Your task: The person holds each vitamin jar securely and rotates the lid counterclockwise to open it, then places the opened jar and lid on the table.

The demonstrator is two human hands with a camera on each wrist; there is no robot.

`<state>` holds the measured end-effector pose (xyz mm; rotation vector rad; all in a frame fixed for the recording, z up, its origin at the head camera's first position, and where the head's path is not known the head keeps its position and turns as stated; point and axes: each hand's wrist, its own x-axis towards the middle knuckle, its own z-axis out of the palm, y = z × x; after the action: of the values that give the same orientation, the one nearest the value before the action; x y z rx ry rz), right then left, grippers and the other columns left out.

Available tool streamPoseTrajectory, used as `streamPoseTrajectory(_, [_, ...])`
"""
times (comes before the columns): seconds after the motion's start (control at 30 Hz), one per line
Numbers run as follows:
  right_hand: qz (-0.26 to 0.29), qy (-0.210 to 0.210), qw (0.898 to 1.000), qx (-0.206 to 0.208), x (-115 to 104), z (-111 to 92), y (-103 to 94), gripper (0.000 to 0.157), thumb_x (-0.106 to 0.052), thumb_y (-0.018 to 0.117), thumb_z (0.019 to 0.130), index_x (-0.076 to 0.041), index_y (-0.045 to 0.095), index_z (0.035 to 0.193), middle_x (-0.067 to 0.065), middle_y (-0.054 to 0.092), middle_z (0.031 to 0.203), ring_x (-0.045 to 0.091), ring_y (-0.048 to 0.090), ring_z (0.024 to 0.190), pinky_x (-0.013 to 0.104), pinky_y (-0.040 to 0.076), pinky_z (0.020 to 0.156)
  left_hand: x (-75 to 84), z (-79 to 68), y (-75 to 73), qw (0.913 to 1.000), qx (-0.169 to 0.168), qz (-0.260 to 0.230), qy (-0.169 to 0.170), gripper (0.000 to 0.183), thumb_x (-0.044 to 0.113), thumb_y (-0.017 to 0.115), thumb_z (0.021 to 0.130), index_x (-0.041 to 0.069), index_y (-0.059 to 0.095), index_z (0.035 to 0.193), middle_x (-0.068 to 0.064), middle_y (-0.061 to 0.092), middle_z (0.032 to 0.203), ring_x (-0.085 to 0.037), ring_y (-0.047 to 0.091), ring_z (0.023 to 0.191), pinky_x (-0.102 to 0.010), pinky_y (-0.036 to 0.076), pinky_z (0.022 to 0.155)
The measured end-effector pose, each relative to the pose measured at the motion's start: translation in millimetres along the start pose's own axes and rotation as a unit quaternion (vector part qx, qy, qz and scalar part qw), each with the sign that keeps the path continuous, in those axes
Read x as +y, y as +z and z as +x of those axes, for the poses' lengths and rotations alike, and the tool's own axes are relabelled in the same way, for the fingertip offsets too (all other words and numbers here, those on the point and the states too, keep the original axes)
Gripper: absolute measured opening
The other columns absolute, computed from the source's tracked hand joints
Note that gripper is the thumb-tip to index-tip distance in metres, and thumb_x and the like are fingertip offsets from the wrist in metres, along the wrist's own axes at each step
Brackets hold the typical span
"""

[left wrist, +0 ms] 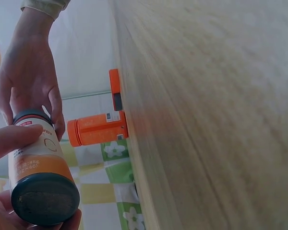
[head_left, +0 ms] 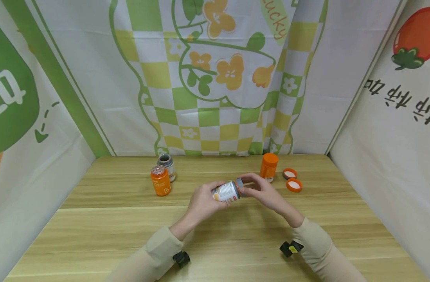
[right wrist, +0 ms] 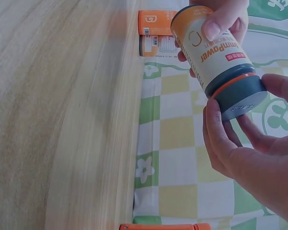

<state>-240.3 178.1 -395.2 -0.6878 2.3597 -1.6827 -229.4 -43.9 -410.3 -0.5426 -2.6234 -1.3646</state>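
Above the middle of the table, my left hand (head_left: 205,201) grips a white and orange supplement bottle (head_left: 226,192) around its body, tilted with its capped end toward the right. The fingers and thumb of my right hand (right wrist: 259,139) pinch the dark grey cap (right wrist: 241,97) at that end. An orange ring shows between cap and bottle in the right wrist view. The bottle's dark base (left wrist: 45,199) faces the left wrist camera.
Back left stand an uncapped orange bottle (head_left: 161,181) and an uncapped grey-and-white bottle (head_left: 170,172). An orange bottle (head_left: 268,167) with its lid on stands back right. Beside it two loose caps, one grey-rimmed (head_left: 290,174) and one orange (head_left: 294,185), lie on the wooden table (head_left: 215,243).
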Motion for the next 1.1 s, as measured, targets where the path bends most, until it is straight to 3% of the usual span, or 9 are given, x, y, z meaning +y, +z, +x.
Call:
streamPoseTrajectory(0.33, [-0.005, -0.029, 1.000, -0.006, 0.3, -0.5, -2.6, 0.047, -0.013, 0.061, 0.091, 0.002, 0.046, 0.132, 0.023, 0.049, 0.132, 0.045, 0.049, 0.118, 0.038, 0.052, 0.086, 0.5, -0.8, -1.3, 0.9998, -0.009, -0.018, -0.003, 0.057, 0.023, 0.085, 0.061, 0.014, 0.067, 0.115, -0.003, 0.069, 0.097, -0.011, 0.057, 0.072, -0.027, 0.048, 0.061])
streamPoseTrajectory(0.73, [0.006, -0.069, 0.997, -0.019, -2.2, -2.0, -4.7, 0.043, -0.004, 0.062, 0.088, -0.001, 0.048, 0.129, 0.021, 0.049, 0.133, 0.045, 0.047, 0.119, 0.032, 0.053, 0.083, 1.7, -0.8, -3.8, 0.9984, -0.024, -0.047, -0.017, 0.056, 0.023, 0.084, 0.061, 0.015, 0.068, 0.114, -0.003, 0.069, 0.097, -0.013, 0.057, 0.073, -0.028, 0.048, 0.062])
streamPoseTrajectory(1.1, [0.052, -0.113, 0.991, -0.047, -1.8, -3.6, -6.2, 0.045, 0.004, 0.062, 0.086, 0.004, 0.045, 0.127, 0.027, 0.044, 0.132, 0.019, 0.052, 0.119, 0.031, 0.047, 0.096, 1.8, -0.3, -3.0, 0.9972, -0.031, -0.062, -0.028, 0.055, 0.021, 0.083, 0.061, 0.014, 0.069, 0.113, -0.005, 0.069, 0.095, -0.015, 0.056, 0.074, -0.029, 0.047, 0.062])
